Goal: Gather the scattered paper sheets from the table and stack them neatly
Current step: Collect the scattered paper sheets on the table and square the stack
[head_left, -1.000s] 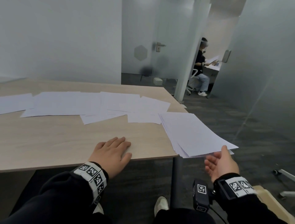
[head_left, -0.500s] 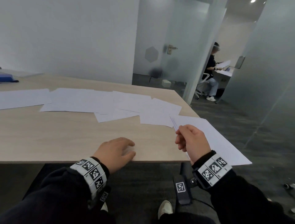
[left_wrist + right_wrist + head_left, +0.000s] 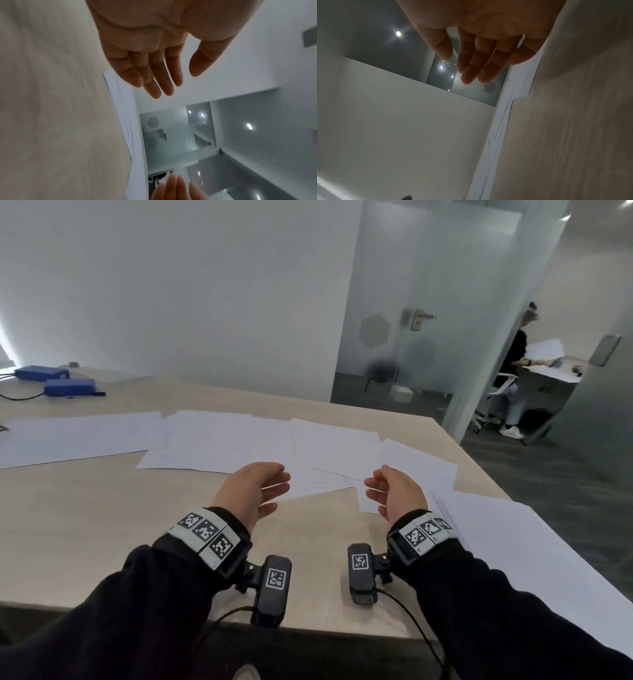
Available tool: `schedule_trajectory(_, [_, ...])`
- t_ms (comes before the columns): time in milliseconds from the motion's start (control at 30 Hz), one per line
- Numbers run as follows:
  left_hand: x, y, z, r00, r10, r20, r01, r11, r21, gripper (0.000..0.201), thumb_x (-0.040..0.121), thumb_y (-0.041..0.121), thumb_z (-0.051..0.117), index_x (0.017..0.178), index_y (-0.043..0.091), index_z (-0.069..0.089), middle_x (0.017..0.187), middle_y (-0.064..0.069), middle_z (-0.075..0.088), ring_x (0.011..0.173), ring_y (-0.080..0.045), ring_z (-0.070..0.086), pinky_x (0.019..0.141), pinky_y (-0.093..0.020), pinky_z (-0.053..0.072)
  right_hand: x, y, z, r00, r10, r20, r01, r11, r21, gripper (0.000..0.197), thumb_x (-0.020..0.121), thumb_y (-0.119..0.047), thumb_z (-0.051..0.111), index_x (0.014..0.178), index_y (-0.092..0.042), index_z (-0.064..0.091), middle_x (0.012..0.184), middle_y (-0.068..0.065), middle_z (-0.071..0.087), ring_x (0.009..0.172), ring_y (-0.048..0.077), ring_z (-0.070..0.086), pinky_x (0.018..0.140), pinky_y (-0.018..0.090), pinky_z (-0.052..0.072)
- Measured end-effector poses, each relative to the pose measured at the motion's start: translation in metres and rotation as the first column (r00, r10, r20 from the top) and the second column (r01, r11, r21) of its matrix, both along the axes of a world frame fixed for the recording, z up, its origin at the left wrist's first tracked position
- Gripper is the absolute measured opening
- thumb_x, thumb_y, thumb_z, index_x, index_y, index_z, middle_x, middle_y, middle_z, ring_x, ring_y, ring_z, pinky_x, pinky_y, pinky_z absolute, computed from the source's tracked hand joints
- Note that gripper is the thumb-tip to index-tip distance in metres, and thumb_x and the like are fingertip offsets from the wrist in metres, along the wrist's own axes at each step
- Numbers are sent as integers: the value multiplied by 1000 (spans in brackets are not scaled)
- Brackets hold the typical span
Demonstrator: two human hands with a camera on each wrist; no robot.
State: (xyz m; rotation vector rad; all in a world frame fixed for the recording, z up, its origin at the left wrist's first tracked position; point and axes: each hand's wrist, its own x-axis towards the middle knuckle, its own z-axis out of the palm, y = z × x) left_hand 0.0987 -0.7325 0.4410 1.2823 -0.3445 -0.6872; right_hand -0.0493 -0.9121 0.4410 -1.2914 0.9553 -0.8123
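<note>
Several white paper sheets (image 3: 219, 440) lie overlapping in a row across the light wood table (image 3: 85, 525). A gathered stack of sheets (image 3: 534, 549) rests at the table's right corner and juts past the edge. My left hand (image 3: 260, 491) and right hand (image 3: 387, 491) hover side by side just above the table, palms facing each other, in front of the nearest loose sheets (image 3: 335, 474). Both hands have relaxed fingers and hold nothing. In the left wrist view my left hand (image 3: 164, 75) has straight fingers above the sheet edges (image 3: 126, 115). In the right wrist view my right hand (image 3: 471, 65) is empty too.
Two blue boxes (image 3: 54, 381) with cables sit at the far left of the table. A frosted glass wall and door (image 3: 418, 320) stand behind the table. Another person (image 3: 517, 371) sits at a desk in the room beyond, holding papers.
My right hand let go of the stack, which now lies at the table's right corner. Both hands rose from the front edge and moved forward toward the loose sheets, palms turned inward.
</note>
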Motion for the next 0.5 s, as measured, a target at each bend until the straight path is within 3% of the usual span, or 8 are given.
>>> schedule_trajectory(133, [22, -31, -13, 974, 118, -194, -137, 987, -87, 8, 92, 19, 59, 95, 17, 67, 91, -2, 76, 93, -19, 72, 74, -33, 47, 18, -18, -15, 999, -48, -3, 48, 999, -25, 17, 96, -26, 52, 90, -17, 65, 85, -2, 75, 70, 10, 69, 66, 29, 42])
schedule_trajectory(267, [29, -52, -28, 977, 137, -163, -154, 983, -98, 9, 93, 18, 59, 95, 17, 68, 87, 0, 75, 95, -18, 73, 78, -35, 49, 25, -24, -27, 998, -59, -36, 50, 972, -229, 12, 96, -24, 57, 93, -16, 66, 86, -1, 75, 76, 11, 68, 70, 28, 45])
schedule_trajectory(367, [35, -57, -36, 982, 139, 128, -141, 990, 2, 12, 93, 16, 59, 91, 22, 69, 87, 3, 75, 96, -16, 72, 77, -33, 49, 28, -34, -34, 995, -27, -96, -4, 949, -314, 6, 94, -17, 61, 92, -18, 67, 85, -2, 74, 77, 12, 65, 72, 25, 48])
schedule_trajectory(433, [39, -58, -38, 931, 107, 350, -141, 987, 73, 14, 91, 15, 62, 89, 26, 71, 86, 6, 75, 91, -12, 70, 77, -30, 50, 30, -42, -38, 986, -10, -168, -51, 932, -359, 9, 91, -13, 63, 89, -21, 68, 86, -1, 74, 80, 15, 65, 73, 24, 49])
schedule_trajectory(500, [44, -59, -37, 878, 56, 475, -129, 984, 121, 13, 90, 18, 66, 87, 29, 73, 87, 10, 75, 87, -8, 67, 77, -25, 47, 34, -46, -39, 967, 22, -254, -127, 907, -402, 13, 88, -13, 65, 86, -25, 68, 85, -2, 72, 77, 14, 63, 70, 24, 47])
